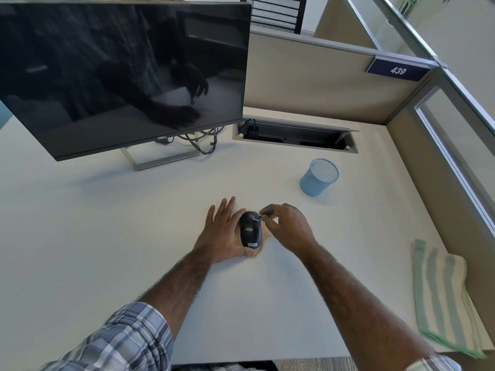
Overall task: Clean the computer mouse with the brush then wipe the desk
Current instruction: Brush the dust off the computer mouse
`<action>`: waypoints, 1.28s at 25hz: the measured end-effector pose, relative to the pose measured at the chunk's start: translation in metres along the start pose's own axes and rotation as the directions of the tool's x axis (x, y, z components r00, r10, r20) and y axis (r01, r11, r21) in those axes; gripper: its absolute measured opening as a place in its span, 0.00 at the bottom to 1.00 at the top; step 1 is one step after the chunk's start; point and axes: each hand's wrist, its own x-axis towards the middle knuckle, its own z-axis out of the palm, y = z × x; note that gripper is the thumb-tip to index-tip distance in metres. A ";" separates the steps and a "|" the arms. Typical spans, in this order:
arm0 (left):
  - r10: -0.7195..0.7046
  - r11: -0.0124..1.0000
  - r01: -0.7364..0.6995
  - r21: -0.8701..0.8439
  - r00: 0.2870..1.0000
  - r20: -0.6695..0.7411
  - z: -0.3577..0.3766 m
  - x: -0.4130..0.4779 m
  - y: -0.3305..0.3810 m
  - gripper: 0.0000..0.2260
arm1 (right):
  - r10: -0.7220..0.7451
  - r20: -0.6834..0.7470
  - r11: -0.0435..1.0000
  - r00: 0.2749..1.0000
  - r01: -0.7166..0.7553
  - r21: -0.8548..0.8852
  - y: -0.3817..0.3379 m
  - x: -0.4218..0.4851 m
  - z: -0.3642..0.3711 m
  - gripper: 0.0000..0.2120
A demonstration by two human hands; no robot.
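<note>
A black computer mouse (250, 229) lies on the white desk (107, 223) in the middle of the view, with light brown crumbs scattered around it. My left hand (222, 231) lies flat against the mouse's left side, fingers straight, thumb under its near end. My right hand (288, 227) pinches a small blue brush (263, 214) whose white tip touches the front of the mouse near the buttons. A green-and-cream striped cloth (442, 295) lies folded at the desk's right edge.
A dark Dell monitor (120, 76) on a metal stand fills the back left, with cables behind it. A blue mesh pen cup (318, 177) stands back right of the mouse. An open cable tray (294, 136) is set into the desk's rear. Partition walls close the back and right.
</note>
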 end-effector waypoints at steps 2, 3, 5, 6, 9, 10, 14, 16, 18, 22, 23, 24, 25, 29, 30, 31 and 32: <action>-0.003 1.000 0.003 0.007 1.000 0.006 0.000 0.000 0.000 0.55 | 0.006 0.010 0.999 1.000 -0.006 -0.037 0.000 0.001 0.001 0.08; -0.005 1.000 0.005 0.007 1.000 0.009 -0.001 0.000 0.000 0.55 | 0.021 -0.006 0.998 1.000 -0.021 -0.055 0.001 0.002 0.001 0.08; -0.007 1.000 0.007 0.002 1.000 0.006 -0.001 0.000 0.000 0.54 | 0.019 -0.043 0.999 0.999 -0.021 -0.039 0.002 0.004 0.000 0.08; -0.008 1.000 0.008 0.002 1.000 0.007 -0.001 0.000 0.001 0.54 | 0.010 -0.037 1.000 0.999 -0.011 -0.019 0.002 0.005 0.001 0.08; -0.010 1.000 0.010 0.003 1.000 0.012 -0.001 -0.001 0.001 0.54 | 0.046 0.032 0.998 0.998 -0.045 -0.033 0.003 0.008 0.002 0.08; -0.011 1.000 0.011 0.003 1.000 0.011 -0.001 -0.001 0.001 0.54 | 0.065 0.024 0.997 0.998 -0.064 -0.048 0.004 0.009 0.002 0.08; -0.011 1.000 0.011 0.001 1.000 0.011 -0.002 0.000 0.002 0.54 | 0.036 0.007 0.999 0.999 -0.036 0.013 0.001 0.010 0.002 0.08; -0.014 1.000 0.014 0.008 1.000 0.023 -0.002 0.000 0.002 0.54 | 0.062 0.024 0.998 0.998 -0.063 0.030 0.002 0.012 0.003 0.08; -0.015 1.000 0.014 0.014 1.000 0.025 -0.002 0.000 0.002 0.54 | 0.105 -0.003 0.994 0.995 -0.104 0.036 0.004 0.013 0.002 0.08; -0.013 1.000 0.012 0.023 1.000 0.024 -0.003 0.000 0.002 0.53 | 0.055 0.023 0.996 0.998 -0.057 0.075 0.000 0.015 0.001 0.08; -0.014 1.000 0.014 0.020 1.000 0.026 -0.003 -0.001 0.002 0.53 | 0.073 0.037 0.994 0.997 -0.076 0.072 0.000 0.016 0.002 0.08; -0.017 1.000 0.016 0.020 0.999 0.030 -0.003 -0.001 0.002 0.53 | 0.106 0.034 0.992 0.994 -0.108 0.067 0.001 0.017 0.002 0.09; -0.020 1.000 0.019 0.023 0.999 0.036 -0.003 0.000 0.002 0.54 | 0.136 0.020 0.989 0.991 -0.137 0.058 0.003 0.018 0.002 0.09; -0.018 0.999 0.017 0.031 1.000 0.024 -0.003 0.000 0.002 0.54 | 0.069 0.014 0.996 0.998 -0.069 0.062 0.000 0.021 0.002 0.09; -0.019 0.999 0.018 0.029 1.000 0.025 -0.003 0.000 0.001 0.54 | 0.068 0.046 0.996 0.997 -0.070 0.059 -0.001 0.022 0.003 0.09; -0.019 0.999 0.019 0.027 1.000 0.025 -0.002 0.000 0.001 0.54 | 0.085 0.063 0.995 0.994 -0.088 0.043 0.000 0.023 0.003 0.09; -0.019 0.999 0.019 0.027 1.000 0.024 -0.002 0.000 0.001 0.54 | 0.107 0.056 0.994 0.993 -0.108 0.018 0.000 0.024 0.003 0.10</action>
